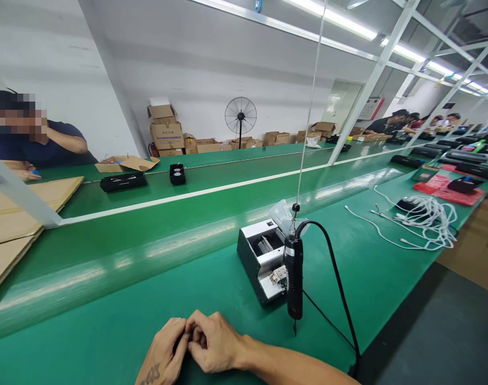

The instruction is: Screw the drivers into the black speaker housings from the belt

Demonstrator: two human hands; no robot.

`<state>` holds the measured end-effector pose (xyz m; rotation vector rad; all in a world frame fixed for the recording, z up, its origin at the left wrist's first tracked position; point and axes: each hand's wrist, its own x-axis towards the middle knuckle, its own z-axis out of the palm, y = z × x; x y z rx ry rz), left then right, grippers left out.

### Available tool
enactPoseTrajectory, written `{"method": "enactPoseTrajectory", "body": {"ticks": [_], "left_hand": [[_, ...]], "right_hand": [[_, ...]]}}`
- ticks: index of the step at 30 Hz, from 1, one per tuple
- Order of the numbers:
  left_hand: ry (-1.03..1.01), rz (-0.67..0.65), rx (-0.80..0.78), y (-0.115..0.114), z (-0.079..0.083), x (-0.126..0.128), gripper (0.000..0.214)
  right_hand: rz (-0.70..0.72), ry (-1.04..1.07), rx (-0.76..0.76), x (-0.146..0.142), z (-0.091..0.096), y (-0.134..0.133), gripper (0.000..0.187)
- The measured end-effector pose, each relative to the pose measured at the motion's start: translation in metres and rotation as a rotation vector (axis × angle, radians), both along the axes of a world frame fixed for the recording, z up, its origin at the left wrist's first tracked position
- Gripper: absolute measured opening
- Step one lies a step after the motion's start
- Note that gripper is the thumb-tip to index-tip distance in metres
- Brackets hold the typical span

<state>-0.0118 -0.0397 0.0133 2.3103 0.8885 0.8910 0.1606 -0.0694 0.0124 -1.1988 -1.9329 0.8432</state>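
My left hand and my right hand meet low in the view, over the green bench top. The fingertips of both touch, with fingers curled in. Whatever they hold, if anything, is hidden between them. To the right of my hands a black electric screwdriver hangs upright from a cord, bit pointing down, held by neither hand. Behind it stands a black and silver screw feeder, partly covered by the screwdriver. Clear plastic wrap lies behind the feeder.
White cables lie tangled at the right, near red plastic bags. Black cases sit across the bench. Cardboard sheets lie at the left beside a white post. A co-worker sits opposite; others work far right.
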Motion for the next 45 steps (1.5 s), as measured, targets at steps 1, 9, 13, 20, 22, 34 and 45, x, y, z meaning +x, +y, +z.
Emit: {"method": "enactPoseTrajectory", "body": {"ticks": [1,9,13,20,22,34,45], "left_hand": [[-0.001,-0.002,-0.003,-0.0001,-0.0002,-0.0001,0.038],[-0.004,0.004,-0.010,-0.0010,0.0056,0.0018,0.042],[-0.001,0.007,-0.023,-0.0006,0.0072,0.0030,0.044],[-0.010,0.003,-0.005,-0.0012,0.0054,0.0013,0.042],[-0.005,0.005,-0.002,-0.0013,0.0057,0.0012,0.043],[-0.013,0.005,-0.014,-0.0004,0.0007,0.0014,0.041],[-0.003,0.009,-0.046,-0.0004,0.0070,0.0026,0.046]], "right_hand": [[0.000,0.002,0.004,0.0001,-0.0001,0.0000,0.031],[0.002,-0.041,-0.019,-0.0002,0.0048,-0.0006,0.032],[0.003,-0.065,-0.026,-0.0008,0.0055,-0.0011,0.032],[0.007,-0.067,-0.019,-0.0003,0.0027,0.0002,0.032],[0.005,-0.071,-0.021,-0.0002,0.0031,0.0000,0.031],[0.001,-0.047,-0.005,-0.0008,0.0011,0.0004,0.032],[0.005,-0.084,-0.031,-0.0007,0.0036,0.0004,0.032]]}}
